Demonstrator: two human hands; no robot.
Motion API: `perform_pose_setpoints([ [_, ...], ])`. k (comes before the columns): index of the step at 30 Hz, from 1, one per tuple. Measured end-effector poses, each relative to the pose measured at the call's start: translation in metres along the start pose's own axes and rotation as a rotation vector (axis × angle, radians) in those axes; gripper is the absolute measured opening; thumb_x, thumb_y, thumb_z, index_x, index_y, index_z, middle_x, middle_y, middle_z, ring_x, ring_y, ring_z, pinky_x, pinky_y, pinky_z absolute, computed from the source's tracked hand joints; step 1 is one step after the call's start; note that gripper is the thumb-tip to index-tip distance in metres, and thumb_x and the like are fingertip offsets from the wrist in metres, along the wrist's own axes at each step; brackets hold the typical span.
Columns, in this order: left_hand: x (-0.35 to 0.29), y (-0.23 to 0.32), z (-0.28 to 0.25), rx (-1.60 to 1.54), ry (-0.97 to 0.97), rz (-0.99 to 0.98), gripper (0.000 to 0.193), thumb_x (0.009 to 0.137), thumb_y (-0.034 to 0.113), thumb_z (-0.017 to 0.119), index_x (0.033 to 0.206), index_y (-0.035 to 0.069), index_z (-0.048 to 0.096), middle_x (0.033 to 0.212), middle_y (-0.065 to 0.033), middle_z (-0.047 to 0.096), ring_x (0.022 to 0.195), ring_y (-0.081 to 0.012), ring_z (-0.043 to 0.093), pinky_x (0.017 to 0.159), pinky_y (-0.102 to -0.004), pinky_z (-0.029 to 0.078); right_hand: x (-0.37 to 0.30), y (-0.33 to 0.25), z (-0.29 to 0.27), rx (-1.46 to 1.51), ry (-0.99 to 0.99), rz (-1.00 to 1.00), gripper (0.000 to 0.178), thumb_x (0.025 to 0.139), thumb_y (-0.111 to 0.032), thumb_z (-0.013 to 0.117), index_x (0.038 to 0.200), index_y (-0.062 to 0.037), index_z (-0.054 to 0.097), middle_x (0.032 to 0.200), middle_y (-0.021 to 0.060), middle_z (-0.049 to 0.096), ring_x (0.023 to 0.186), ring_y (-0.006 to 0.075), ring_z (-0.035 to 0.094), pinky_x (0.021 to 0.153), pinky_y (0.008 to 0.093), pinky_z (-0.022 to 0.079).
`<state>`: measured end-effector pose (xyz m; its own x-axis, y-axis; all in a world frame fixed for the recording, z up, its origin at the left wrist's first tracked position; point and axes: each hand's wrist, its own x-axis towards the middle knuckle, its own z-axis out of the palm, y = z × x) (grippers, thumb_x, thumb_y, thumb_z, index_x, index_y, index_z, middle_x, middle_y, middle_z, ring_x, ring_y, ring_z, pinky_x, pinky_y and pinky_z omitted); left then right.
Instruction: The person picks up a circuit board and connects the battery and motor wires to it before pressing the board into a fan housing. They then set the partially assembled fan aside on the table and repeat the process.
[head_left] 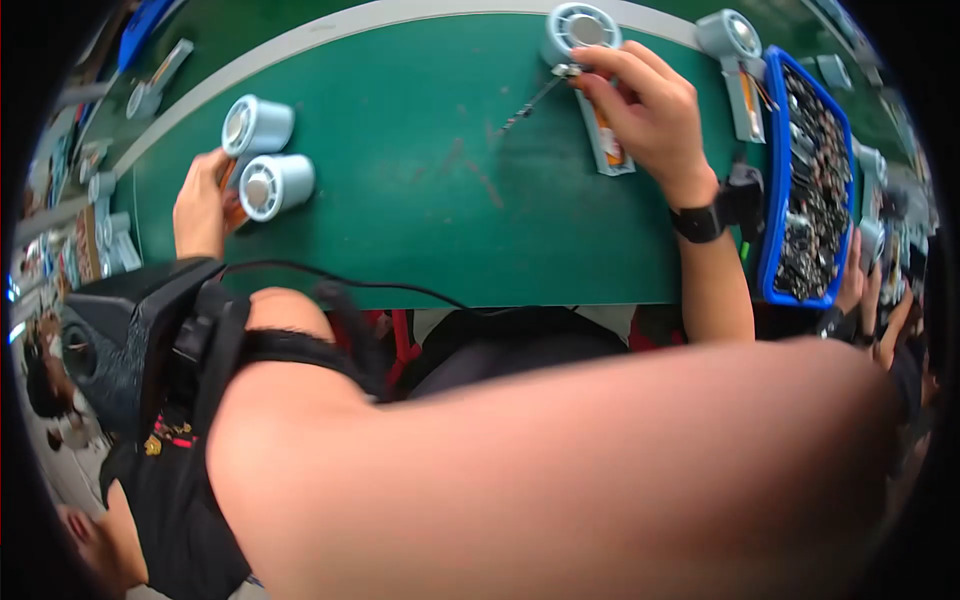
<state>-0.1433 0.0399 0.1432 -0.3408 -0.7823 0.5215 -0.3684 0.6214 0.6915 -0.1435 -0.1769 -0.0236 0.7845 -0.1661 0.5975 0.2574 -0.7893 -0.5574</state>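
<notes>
My right hand [648,112] pinches the silvery end of a thin dark strip [530,110], whose kind I cannot make out. The strip slants down to the left above the table. Right behind these fingers is a pale blue handheld fan [582,28], its round head at the far side and its handle [612,152], with orange inside, toward me. At the left, my left hand [202,205] is closed beside two more pale blue fans, one farther [262,126] and one nearer [282,186]. Its fingers are partly hidden by the fan heads, around their orange-brown handle parts.
A blue tray [770,225] of small dark and silvery parts stands at the right of the green table [420,220]. Another fan [742,95] lies beside it. A black cable [370,283] runs along the near edge. Other people's hands [868,270] show beyond the tray.
</notes>
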Motion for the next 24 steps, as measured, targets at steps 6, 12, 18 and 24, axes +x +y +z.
perform_pose_setpoints([
  [6, 0.002, -0.012, -0.05, 0.066, 0.102, -0.002, 0.02, 0.074, 0.008, 0.074, 0.094, 0.007, 0.074, 0.081, -0.005, 0.068, 0.064, -0.0199, 0.064, 0.054, -0.0289, 0.052, 0.005, 0.009, -0.012, -0.046, 0.044, -0.02, 0.021, 0.086, 0.001, 0.075, 0.107, -0.0033, 0.074, 0.083, 0.0057, 0.065, 0.06, 0.0145, 0.058, 0.055, 0.0261, 0.046],
  [12, -0.029, -0.115, -0.061, 0.618, 0.155, -0.328, 0.026, 0.08, 0.001, 0.066, 0.105, 0.006, 0.071, 0.094, -0.0078, 0.069, 0.081, -0.0273, 0.066, 0.068, -0.0359, 0.056, 0.01, 0.001, -0.036, 0.185, -0.114, 0.104, 0.019, 0.082, 0.002, 0.071, 0.1, -0.0017, 0.075, 0.085, 0.0101, 0.066, 0.074, 0.0263, 0.066, 0.066, 0.0327, 0.052],
  [18, -0.041, -0.154, -0.043, 0.775, 0.225, -0.379, 0.039, 0.081, 0.006, 0.069, 0.12, 0.013, 0.065, 0.113, -0.0069, 0.064, 0.108, -0.0291, 0.061, 0.098, -0.0425, 0.047, 0.012, 0.006, -0.056, 0.296, -0.279, 0.177, 0.017, 0.08, 0.005, 0.072, 0.098, 0.0015, 0.072, 0.088, 0.0112, 0.069, 0.077, 0.025, 0.068, 0.069, 0.0326, 0.053],
  [24, -0.052, -0.156, -0.03, 0.846, 0.3, -0.299, 0.041, 0.076, 0.019, 0.081, 0.113, 0.013, 0.064, 0.116, -0.0055, 0.062, 0.122, -0.0274, 0.057, 0.111, -0.0486, 0.036, 0.019, -0.022, -0.068, 0.15, -0.207, 0.378, 0.013, 0.083, 0.003, 0.072, 0.095, 0.0033, 0.068, 0.082, 0.0115, 0.069, 0.069, 0.021, 0.066, 0.064, 0.0304, 0.052],
])
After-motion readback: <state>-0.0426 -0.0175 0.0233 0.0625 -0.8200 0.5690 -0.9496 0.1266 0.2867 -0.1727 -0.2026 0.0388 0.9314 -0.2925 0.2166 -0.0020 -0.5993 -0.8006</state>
